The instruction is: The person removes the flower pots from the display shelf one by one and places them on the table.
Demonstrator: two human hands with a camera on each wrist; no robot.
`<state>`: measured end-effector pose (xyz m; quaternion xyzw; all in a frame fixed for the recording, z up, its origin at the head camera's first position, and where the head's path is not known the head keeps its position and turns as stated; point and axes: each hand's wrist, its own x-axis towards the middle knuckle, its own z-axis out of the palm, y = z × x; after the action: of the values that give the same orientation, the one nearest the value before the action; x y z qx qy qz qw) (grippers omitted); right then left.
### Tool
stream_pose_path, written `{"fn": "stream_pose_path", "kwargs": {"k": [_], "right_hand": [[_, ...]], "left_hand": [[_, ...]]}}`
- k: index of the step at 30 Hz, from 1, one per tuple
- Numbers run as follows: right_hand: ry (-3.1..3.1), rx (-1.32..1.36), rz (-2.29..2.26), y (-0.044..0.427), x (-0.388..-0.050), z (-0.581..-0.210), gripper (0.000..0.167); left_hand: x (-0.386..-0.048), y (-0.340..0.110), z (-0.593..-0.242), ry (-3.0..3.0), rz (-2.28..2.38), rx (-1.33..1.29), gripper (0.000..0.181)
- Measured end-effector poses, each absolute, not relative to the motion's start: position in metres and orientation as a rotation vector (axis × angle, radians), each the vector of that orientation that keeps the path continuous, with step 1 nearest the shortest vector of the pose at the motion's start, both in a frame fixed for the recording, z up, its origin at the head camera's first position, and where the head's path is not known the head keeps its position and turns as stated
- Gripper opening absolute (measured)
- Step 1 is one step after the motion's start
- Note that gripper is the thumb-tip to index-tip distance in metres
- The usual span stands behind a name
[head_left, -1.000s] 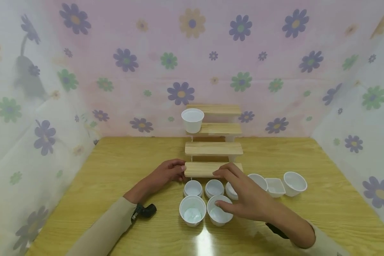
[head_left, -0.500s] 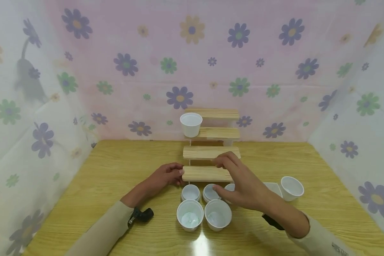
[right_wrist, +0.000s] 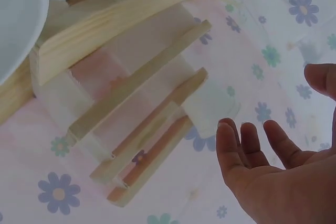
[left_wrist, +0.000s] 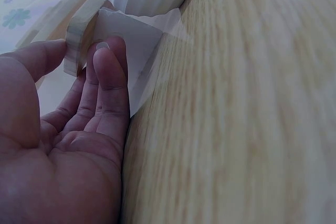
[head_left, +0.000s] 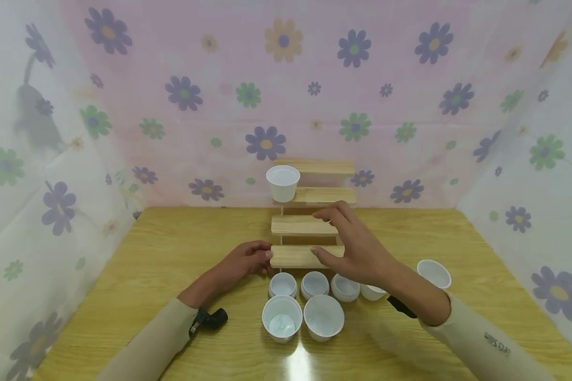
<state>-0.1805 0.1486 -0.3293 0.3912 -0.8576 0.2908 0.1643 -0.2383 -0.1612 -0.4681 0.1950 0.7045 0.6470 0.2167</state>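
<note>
A tiered wooden shelf (head_left: 293,257) with several boards stands mid-table. My left hand (head_left: 242,262) holds the left end of its lowest board; in the left wrist view the thumb presses the board's edge (left_wrist: 79,40) and the fingers curl behind it. Over the lower boards hovers my right hand (head_left: 357,246), fingers bent loosely and apart, holding nothing. A white cup (head_left: 283,185) stands on the left end of the second board from the top. Two white cups (head_left: 282,317) are in front of the shelf, one beside the other.
Behind those cups, small white bowls (head_left: 315,284) form a row along the shelf's front. Another white bowl (head_left: 434,273) sits to the right, past my right forearm, which hides part of the row. Flowered cloth (head_left: 209,106) walls the table (head_left: 181,227) at back and sides.
My right hand has moved up and away from the front cups, over the lower boards, its forearm now covering the square dish. The left hand stays at the board's end.
</note>
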Motion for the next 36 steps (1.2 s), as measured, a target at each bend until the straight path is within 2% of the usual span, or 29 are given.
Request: {"fn": "stream_pose_path", "kwargs": {"k": [7, 14, 22, 28, 36], "right_hand": [[-2.404, 1.123, 0.833, 0.144, -0.196, -0.322, 0.055], [-2.419, 1.088, 0.854, 0.134, -0.217, -0.313, 0.063], [-2.408, 1.048, 0.860, 0.123, -0.244, -0.305, 0.061], [-2.413, 1.055, 0.882, 0.112, -0.262, -0.303, 0.066], [-2.499, 1.013, 0.929, 0.097, -0.275, -0.303, 0.070]], "left_hand": [[-0.237, -0.163, -0.472, 1.947, 1.802, 0.525, 0.045], [-0.235, -0.162, -0.471, 1.937, 1.804, 0.515, 0.044], [-0.237, -0.163, -0.469, 1.936, 1.812, 0.534, 0.043], [-0.237, -0.165, -0.470, 1.935, 1.816, 0.547, 0.042], [-0.239, -0.166, -0.474, 1.940, 1.818, 0.576, 0.036]]}}
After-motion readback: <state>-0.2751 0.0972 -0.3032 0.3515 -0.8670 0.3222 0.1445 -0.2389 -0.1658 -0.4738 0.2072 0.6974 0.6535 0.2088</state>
